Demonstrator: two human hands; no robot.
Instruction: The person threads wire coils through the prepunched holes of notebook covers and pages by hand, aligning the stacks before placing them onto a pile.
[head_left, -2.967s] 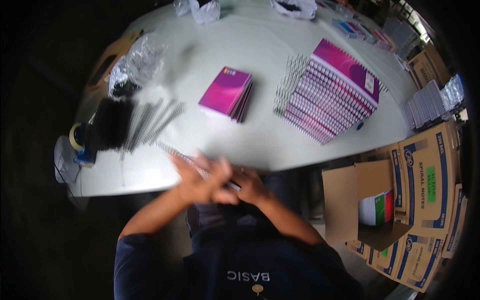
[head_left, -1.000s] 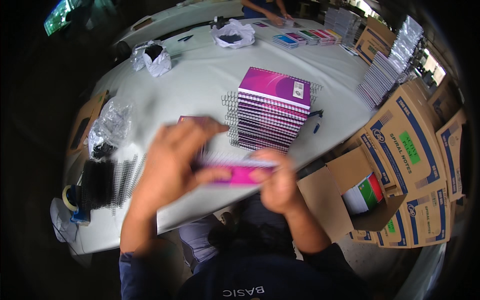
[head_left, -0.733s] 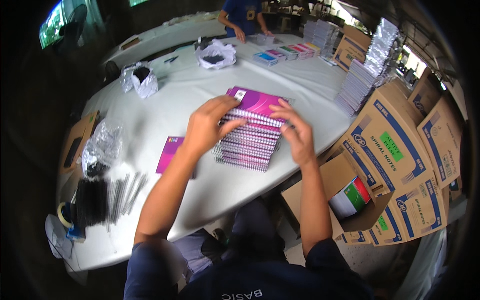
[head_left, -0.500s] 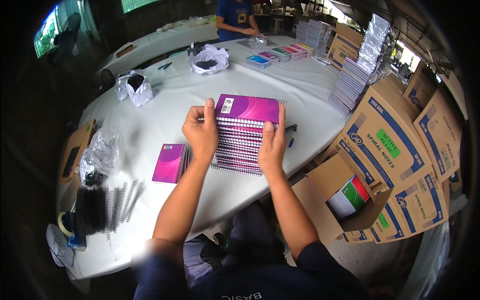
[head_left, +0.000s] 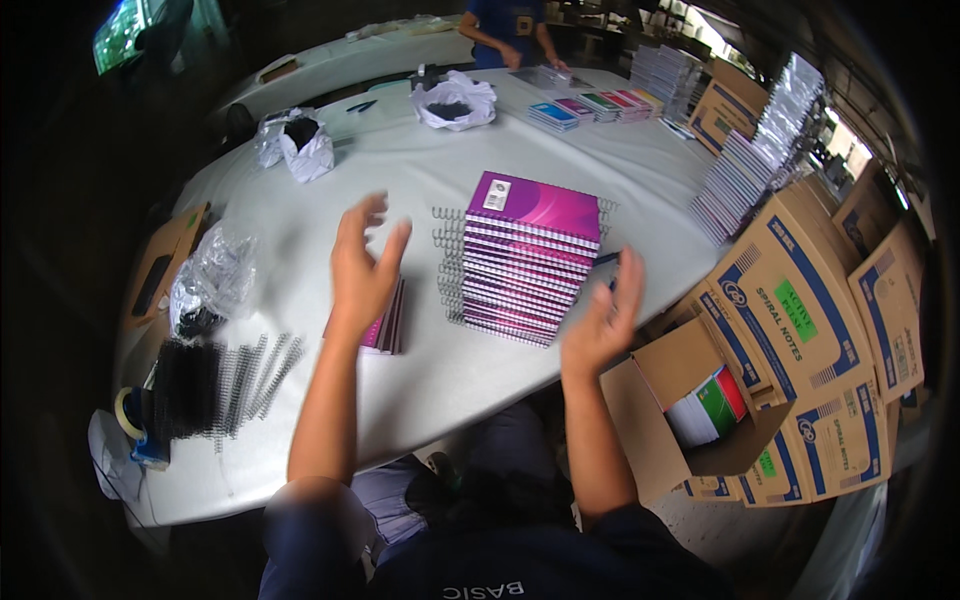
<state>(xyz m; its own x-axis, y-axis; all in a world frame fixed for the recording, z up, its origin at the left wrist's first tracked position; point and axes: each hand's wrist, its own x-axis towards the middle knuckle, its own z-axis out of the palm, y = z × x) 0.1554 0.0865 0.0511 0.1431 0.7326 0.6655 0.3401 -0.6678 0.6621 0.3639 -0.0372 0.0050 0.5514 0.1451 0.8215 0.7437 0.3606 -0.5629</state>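
A tall stack of purple spiral notebooks (head_left: 530,265) stands in front of me on the white-covered table (head_left: 430,390). Ends of black wire coils jut out at both its sides. My left hand (head_left: 365,260), fingers apart and holding nothing, hovers left of the stack. Under that wrist sits a lower purple notebook pile (head_left: 385,330), partly hidden by my forearm. To the right of the stack my right hand (head_left: 606,320) is raised off it, fingers apart and slightly smeared by motion.
Loose black coils (head_left: 205,390) and a tape dispenser (head_left: 140,425) lie at left. Plastic bags (head_left: 455,100) stand farther back. Cardboard boxes (head_left: 790,300) and an opened carton (head_left: 690,400) crowd the right. Across the table, a person (head_left: 505,35) works near colourful notebooks (head_left: 600,105).
Both hands have let go of the tall notebook stack and moved apart from its sides. The view has shifted, so the table's contents appear displaced.
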